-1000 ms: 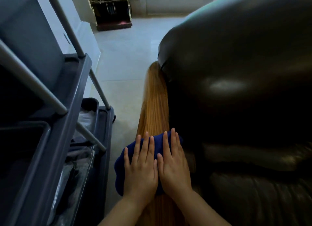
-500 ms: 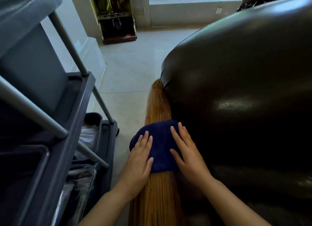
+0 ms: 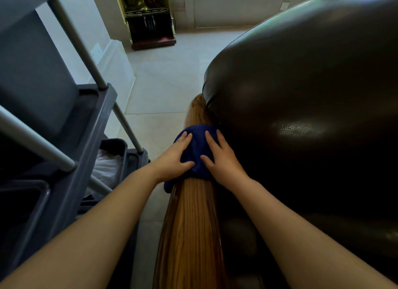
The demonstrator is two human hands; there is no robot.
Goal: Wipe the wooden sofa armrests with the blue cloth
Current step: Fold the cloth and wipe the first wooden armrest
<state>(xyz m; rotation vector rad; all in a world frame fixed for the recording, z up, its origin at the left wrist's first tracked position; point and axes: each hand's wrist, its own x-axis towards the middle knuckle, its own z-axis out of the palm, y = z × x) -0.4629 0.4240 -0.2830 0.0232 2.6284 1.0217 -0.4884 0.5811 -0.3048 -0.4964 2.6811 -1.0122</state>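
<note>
A glossy wooden armrest (image 3: 189,234) runs away from me along the left side of a dark leather sofa (image 3: 301,107). The blue cloth (image 3: 197,150) is draped over the armrest about two thirds of the way along it. My left hand (image 3: 175,157) presses flat on the cloth's left part, fingers spread. My right hand (image 3: 219,159) presses flat on its right part, close to the sofa's cushion. A corner of the cloth hangs down over the armrest's left edge. The armrest's far tip (image 3: 197,103) shows beyond the cloth.
A grey cleaning cart (image 3: 71,142) with metal posts stands close on the left, a white bag (image 3: 107,165) in its lower bin. Light floor tiles (image 3: 163,79) lie between cart and sofa. A dark and gold stand (image 3: 150,19) is by the far wall.
Both hands have slid the blue cloth forward along the armrest, away from me, toward its far tip. My arms are now stretched out further.
</note>
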